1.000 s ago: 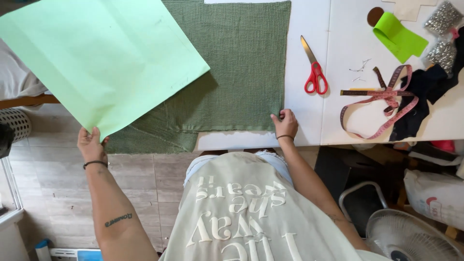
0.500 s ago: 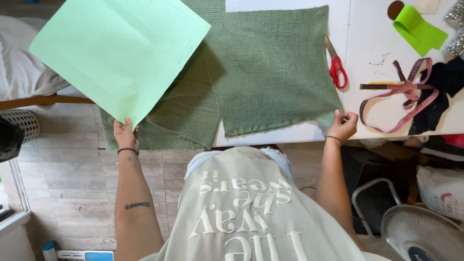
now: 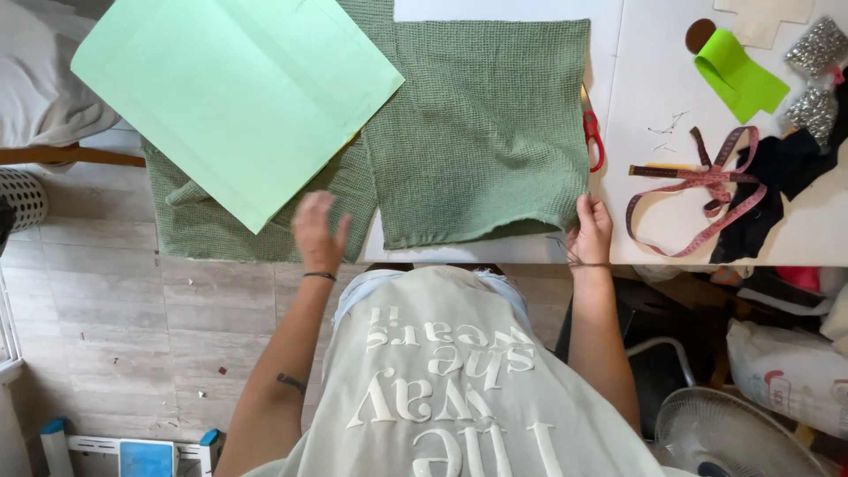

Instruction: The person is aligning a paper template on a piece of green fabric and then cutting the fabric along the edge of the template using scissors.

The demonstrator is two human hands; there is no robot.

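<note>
Green waffle-knit fabric [image 3: 481, 124] lies spread on the white table [image 3: 636, 97], its near edge hanging toward the person and a second part of it trailing off the table's left side under a sheet of pale green paper [image 3: 234, 93]. The right hand [image 3: 590, 231] grips the fabric's near right corner — fingers curled together and pinched on the cloth at the table's edge. The left hand [image 3: 318, 234] is blurred; its fingers look spread apart and hold nothing, hovering over the draped left part of the fabric just below the paper's lower corner. Whether it touches the cloth I cannot tell.

Just beside the fabric's right edge lie red-handled scissors [image 3: 592, 132], partly tucked against the cloth. Further right a pink measuring tape [image 3: 707, 190] loops across the table, touching a heap of dark cloth [image 3: 777, 185]. Above these sits a folded strip of bright green felt [image 3: 738, 75] with a brown round piece [image 3: 700, 35] at its end — and glittery silver pieces [image 3: 817, 49] at the far right corner.
</note>
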